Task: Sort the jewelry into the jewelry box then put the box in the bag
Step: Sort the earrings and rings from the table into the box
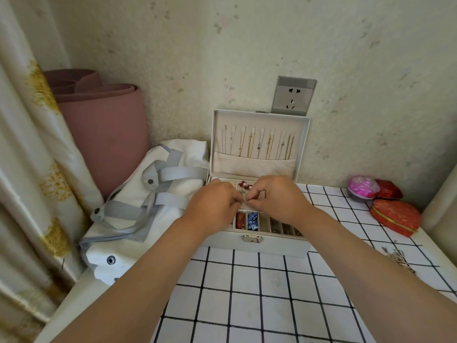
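Your left hand (pixel 215 201) and right hand (pixel 279 196) meet over the open jewelry box (pixel 259 246), fingertips curled in and pinching one small silvery piece (pixel 247 199) between them. That box sits directly beneath them on the bench (pixel 247 293), its lid upright beyond your fingers with necklaces (pixel 259 144) hanging inside. Just left of your left hand lies the white bag (pixel 148 194).

The jewelry box (pixel 259 246) has a matt, pale, smooth shell, a shiny metal clasp (pixel 252 238) and soft cream cloth lining (pixel 254 164). Left of it, the bag (pixel 190 152) is white woven cloth with grey webbing straps (pixel 183 173). Under it, the worktop (pixel 247 293) wears a matt checked cover. The tiny piece (pixel 247 199) pinched above it glints like metal.
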### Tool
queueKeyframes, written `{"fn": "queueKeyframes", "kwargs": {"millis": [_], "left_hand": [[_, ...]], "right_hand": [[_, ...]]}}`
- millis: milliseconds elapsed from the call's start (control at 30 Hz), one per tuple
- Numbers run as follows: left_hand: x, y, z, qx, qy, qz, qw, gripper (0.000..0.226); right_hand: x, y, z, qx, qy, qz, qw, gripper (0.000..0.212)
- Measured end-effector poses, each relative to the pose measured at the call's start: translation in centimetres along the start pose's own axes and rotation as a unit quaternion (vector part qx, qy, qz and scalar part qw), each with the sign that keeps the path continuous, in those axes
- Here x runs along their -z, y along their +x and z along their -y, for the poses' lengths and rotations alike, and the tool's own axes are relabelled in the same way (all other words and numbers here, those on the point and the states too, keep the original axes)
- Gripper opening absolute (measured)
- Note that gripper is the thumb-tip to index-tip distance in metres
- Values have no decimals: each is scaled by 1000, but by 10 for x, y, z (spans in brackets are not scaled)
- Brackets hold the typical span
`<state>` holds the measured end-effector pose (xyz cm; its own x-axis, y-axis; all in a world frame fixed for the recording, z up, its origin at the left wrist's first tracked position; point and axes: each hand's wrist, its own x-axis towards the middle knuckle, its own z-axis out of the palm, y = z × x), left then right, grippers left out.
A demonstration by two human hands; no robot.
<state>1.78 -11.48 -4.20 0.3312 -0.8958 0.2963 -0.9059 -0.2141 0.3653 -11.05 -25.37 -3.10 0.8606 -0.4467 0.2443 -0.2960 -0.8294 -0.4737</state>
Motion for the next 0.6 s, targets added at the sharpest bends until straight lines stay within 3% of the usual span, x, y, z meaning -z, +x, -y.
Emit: {"fn": "queueKeyframes", "kwargs": {"millis": [267, 600], "left_hand": [[1, 0, 0, -19, 20, -13, 1000, 24], [-2, -1, 0, -47, 49, -18, 998, 25]], "right_hand": [[8, 1, -3, 9, 21, 59, 998, 11], [4, 4, -3, -39, 42, 71, 996, 7]]}}
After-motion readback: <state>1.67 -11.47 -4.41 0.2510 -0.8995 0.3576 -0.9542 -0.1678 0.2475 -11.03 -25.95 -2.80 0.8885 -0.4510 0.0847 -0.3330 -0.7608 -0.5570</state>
